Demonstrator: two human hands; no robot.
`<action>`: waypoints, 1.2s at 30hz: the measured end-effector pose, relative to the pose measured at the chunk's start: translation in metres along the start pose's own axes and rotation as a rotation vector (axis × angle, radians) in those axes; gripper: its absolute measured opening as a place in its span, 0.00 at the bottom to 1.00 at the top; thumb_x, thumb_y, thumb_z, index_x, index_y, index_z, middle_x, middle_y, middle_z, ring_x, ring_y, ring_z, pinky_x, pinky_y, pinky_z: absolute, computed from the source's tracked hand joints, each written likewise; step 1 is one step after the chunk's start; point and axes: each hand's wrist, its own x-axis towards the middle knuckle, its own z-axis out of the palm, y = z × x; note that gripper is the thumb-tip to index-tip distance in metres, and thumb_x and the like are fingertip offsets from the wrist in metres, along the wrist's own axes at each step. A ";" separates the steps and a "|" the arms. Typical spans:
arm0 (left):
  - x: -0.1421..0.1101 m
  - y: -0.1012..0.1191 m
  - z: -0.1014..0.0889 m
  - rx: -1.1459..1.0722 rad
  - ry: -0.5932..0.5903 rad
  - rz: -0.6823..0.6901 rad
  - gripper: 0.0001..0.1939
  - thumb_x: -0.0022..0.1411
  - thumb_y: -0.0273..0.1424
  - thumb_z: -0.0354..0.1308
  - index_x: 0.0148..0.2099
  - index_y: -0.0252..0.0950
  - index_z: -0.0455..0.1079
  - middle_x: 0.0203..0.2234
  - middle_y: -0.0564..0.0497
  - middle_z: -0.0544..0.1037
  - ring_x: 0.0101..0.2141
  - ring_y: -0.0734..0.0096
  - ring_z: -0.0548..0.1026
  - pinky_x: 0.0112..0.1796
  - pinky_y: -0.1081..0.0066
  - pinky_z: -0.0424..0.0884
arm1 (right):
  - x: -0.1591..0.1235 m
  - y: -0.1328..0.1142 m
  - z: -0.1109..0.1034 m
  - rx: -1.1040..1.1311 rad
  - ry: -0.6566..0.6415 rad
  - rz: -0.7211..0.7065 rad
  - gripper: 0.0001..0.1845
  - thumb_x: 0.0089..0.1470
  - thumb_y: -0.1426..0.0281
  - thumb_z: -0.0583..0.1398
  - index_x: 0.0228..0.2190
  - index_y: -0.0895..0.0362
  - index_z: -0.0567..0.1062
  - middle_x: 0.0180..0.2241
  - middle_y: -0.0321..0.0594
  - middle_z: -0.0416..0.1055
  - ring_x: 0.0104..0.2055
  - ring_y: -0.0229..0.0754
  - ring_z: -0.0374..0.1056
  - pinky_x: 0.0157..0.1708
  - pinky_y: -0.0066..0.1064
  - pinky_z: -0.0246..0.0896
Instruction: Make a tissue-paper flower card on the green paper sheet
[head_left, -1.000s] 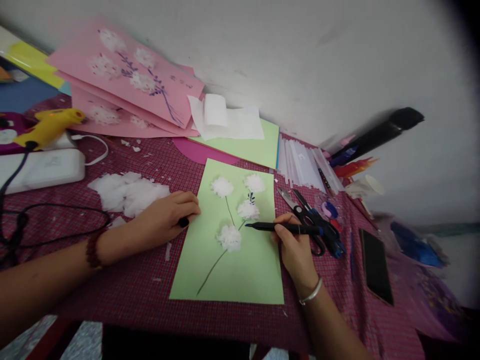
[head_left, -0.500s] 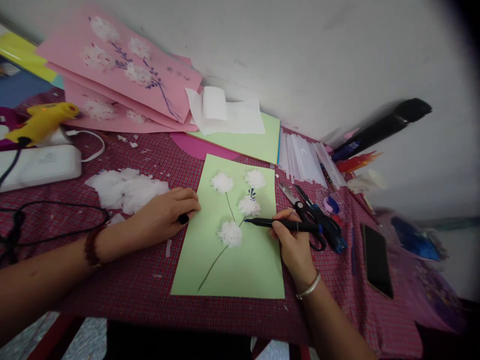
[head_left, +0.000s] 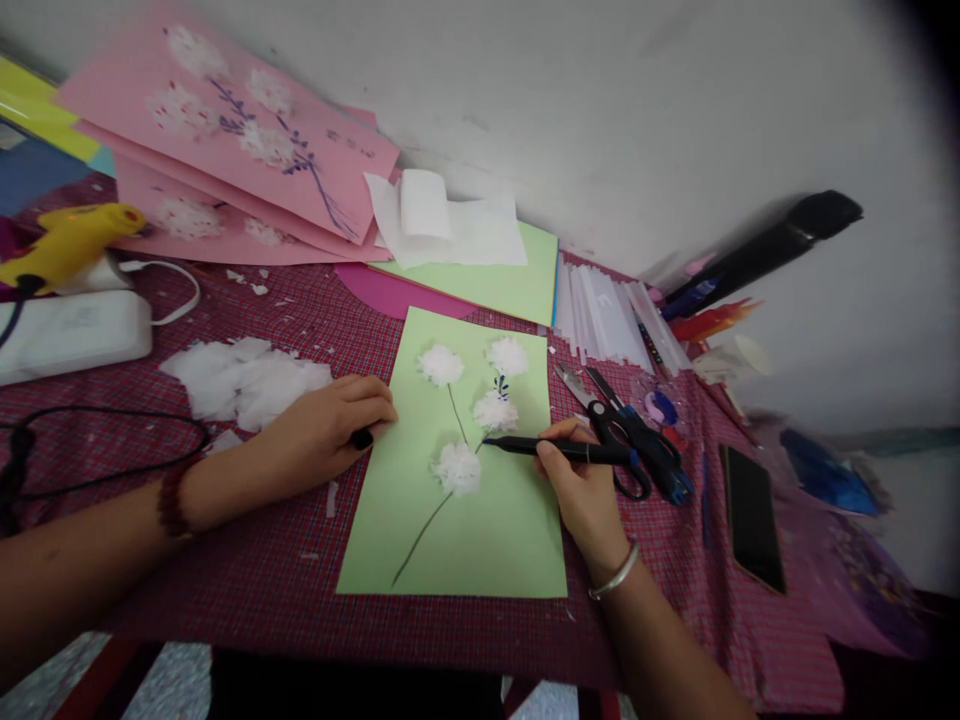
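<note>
A sheet of light green paper (head_left: pixel 450 550) lies on the cloth, bearing several white fluffy paper flowers (head_left: pixel 457 468) and thin drawn stems. My right hand (head_left: pixel 581 480) is closed around a black marker pen (head_left: pixel 525 446), held almost level. Its tip is at the stem between the lower flower and the one at right. Small dark blue leaf marks (head_left: pixel 501 388) show between the two right-hand flowers. My left hand (head_left: pixel 337 425) rests at the paper's left edge, fingers together, with a small black pen cap (head_left: pixel 362 438) in its grip.
White tissue pieces (head_left: pixel 240 385) lie beyond my left forearm. Scissors (head_left: pixel 615 435) and a blue-black cutter (head_left: pixel 656 465) lie right of the paper, a phone (head_left: pixel 752 520) farther right. A yellow glue gun (head_left: pixel 71 245), power strip (head_left: pixel 75 335) and pink flower cards (head_left: pixel 247 140) occupy the left.
The view has shifted slightly, moving most things a little left. The marker tip has moved slightly down and left along the stem; my left hand stays by the paper's edge.
</note>
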 end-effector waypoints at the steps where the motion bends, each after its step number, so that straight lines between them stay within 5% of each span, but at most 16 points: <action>1: 0.000 0.000 0.000 0.001 0.000 0.001 0.10 0.63 0.19 0.48 0.42 0.34 0.68 0.39 0.47 0.71 0.40 0.66 0.69 0.41 0.66 0.66 | 0.000 0.000 0.000 -0.015 0.013 -0.010 0.04 0.51 0.68 0.61 0.27 0.53 0.68 0.22 0.31 0.62 0.23 0.37 0.58 0.23 0.31 0.53; 11: 0.000 0.001 -0.002 0.005 0.003 0.003 0.11 0.63 0.20 0.49 0.43 0.34 0.69 0.40 0.48 0.72 0.41 0.66 0.70 0.42 0.66 0.67 | 0.002 0.005 0.000 0.027 0.079 0.016 0.05 0.50 0.69 0.60 0.26 0.53 0.68 0.22 0.31 0.61 0.22 0.37 0.58 0.23 0.31 0.52; 16: 0.000 0.001 -0.001 0.014 0.020 0.020 0.12 0.62 0.20 0.49 0.44 0.34 0.70 0.40 0.47 0.72 0.41 0.66 0.71 0.42 0.66 0.68 | -0.002 0.006 -0.004 0.187 0.072 0.032 0.04 0.56 0.66 0.58 0.32 0.52 0.72 0.21 0.30 0.62 0.21 0.36 0.58 0.21 0.30 0.51; 25: 0.000 0.002 -0.003 0.019 0.012 0.016 0.14 0.63 0.21 0.49 0.47 0.36 0.70 0.41 0.47 0.73 0.42 0.65 0.72 0.42 0.66 0.69 | -0.008 0.005 -0.008 0.192 -0.104 0.018 0.07 0.55 0.66 0.62 0.38 0.52 0.74 0.23 0.31 0.67 0.23 0.36 0.62 0.23 0.29 0.57; 30: -0.005 -0.008 0.000 0.015 0.047 0.018 0.12 0.64 0.27 0.52 0.48 0.42 0.70 0.42 0.51 0.74 0.42 0.63 0.72 0.42 0.65 0.70 | -0.001 -0.018 -0.034 0.277 0.127 -0.041 0.05 0.55 0.65 0.60 0.36 0.51 0.72 0.20 0.28 0.62 0.21 0.35 0.59 0.22 0.29 0.54; 36: -0.006 -0.017 0.005 0.032 0.073 0.049 0.11 0.66 0.32 0.51 0.49 0.45 0.69 0.43 0.53 0.74 0.42 0.62 0.72 0.43 0.64 0.70 | 0.032 -0.005 -0.131 0.109 0.721 -0.123 0.11 0.54 0.61 0.59 0.31 0.56 0.72 0.19 0.30 0.63 0.20 0.34 0.59 0.22 0.28 0.56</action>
